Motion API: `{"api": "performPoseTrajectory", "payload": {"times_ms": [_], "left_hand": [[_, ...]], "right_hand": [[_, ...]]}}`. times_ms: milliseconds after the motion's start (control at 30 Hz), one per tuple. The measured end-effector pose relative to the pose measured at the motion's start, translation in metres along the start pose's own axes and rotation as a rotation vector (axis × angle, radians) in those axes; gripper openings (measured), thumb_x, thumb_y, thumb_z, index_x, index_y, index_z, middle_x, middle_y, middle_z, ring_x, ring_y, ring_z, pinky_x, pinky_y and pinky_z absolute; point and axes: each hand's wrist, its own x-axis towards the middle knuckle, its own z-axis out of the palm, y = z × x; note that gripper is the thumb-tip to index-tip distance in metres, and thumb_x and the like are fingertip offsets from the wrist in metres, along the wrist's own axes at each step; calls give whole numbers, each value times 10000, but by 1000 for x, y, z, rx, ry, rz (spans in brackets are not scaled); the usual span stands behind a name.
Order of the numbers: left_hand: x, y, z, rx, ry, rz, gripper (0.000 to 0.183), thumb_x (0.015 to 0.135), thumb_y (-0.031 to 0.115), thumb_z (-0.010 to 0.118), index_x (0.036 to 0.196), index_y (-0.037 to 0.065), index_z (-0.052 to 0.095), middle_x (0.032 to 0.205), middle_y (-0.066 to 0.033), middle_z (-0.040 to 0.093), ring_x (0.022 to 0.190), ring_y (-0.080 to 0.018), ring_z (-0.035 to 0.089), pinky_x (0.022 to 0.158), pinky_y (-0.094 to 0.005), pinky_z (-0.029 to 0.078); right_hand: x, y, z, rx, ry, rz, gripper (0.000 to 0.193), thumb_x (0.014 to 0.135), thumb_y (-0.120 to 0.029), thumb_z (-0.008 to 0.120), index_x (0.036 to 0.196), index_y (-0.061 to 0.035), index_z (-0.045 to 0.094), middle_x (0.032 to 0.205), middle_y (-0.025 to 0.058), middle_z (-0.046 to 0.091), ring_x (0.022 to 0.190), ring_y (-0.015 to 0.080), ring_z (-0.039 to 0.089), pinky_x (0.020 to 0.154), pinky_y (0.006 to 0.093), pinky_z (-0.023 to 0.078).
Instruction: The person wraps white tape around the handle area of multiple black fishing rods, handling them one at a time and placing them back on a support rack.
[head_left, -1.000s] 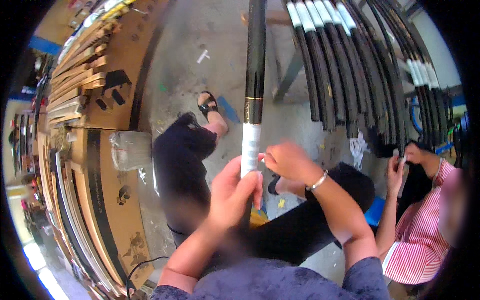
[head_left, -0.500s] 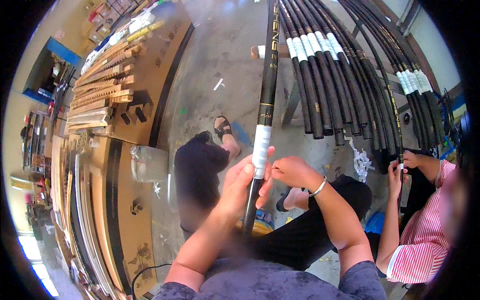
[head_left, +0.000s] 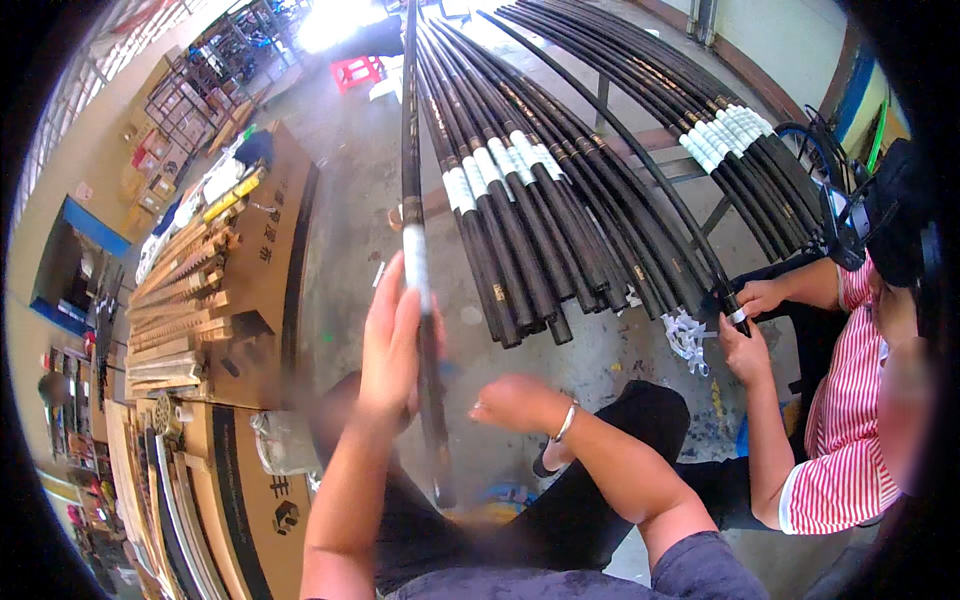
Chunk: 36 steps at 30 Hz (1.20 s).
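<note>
**Long black rod with white wrap, held upright before the seated person**

Item in hand: one long black rod, carried steeply from the lap up past the top of the view; a white band is wound round it just above the grip. The left hand is laid against the rod just below the band, fingers extended, apparently steadying it; the right hand is held just beside the rod, loosely curled and apparently empty; whether it touches cannot be told.

Step judged: the band is being checked or smoothed; a firmer left-hand hold would be called for next.

Surroundings: a bundle of like black rods on a metal rack, many with white bands; flattened brown cardboard cartons with dark print at left, topped by long tan boxes; white paper scraps on the floor; a co-worker's hands on another rod at right.
</note>
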Motion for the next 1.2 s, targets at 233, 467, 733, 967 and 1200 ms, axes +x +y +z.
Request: {"api": "performPoseTrajectory", "payload": {"times_ms": [233, 467, 733, 967, 1200], "left_hand": [[147, -29, 67, 647, 189, 304, 460, 926, 199, 467, 1287, -77, 396, 1042, -319, 608, 978, -455, 596, 862, -471, 456], [202, -29, 130, 792, 222, 194, 434, 910, 251, 476, 1186, -81, 435, 1006, -333, 617, 979, -448, 602, 871, -482, 447], [226, -29, 157, 971, 140, 68, 470, 909, 309, 484, 1155, -86, 416, 1056, -316, 612, 1046, -432, 581, 909, -484, 440], [216, -4, 169, 1309, 6, 109, 553, 854, 391, 642, 1241, 30, 480, 1197, -209, 561, 1129, -344, 567, 917, -433, 457], [187, -13, 185, 1362, -230, 794, 257, 779, 298, 679, 862, 55, 665, 973, -138, 612, 977, -313, 592, 816, -427, 474]], "right_hand": [[-10, -7, -15, 37, 79, 6, 362, 862, -386, 585, 771, -51, 686, 775, 175, 662, 749, 370, 642, 674, 484, 498], [-7, 1, -12, 7, 127, -50, 359, 858, -385, 593, 763, -51, 684, 759, 170, 662, 746, 367, 642, 674, 475, 500], [-2, 1, -19, 26, 85, -37, 371, 857, -382, 594, 771, -31, 679, 766, 176, 665, 747, 367, 648, 672, 485, 506], [-7, -2, -26, 67, 107, -54, 318, 868, -326, 580, 789, -28, 660, 767, 184, 646, 760, 381, 632, 676, 478, 492], [-5, -4, -26, 58, 85, -47, 362, 862, -356, 596, 814, -8, 682, 805, 185, 673, 788, 369, 656, 717, 486, 511]]}}
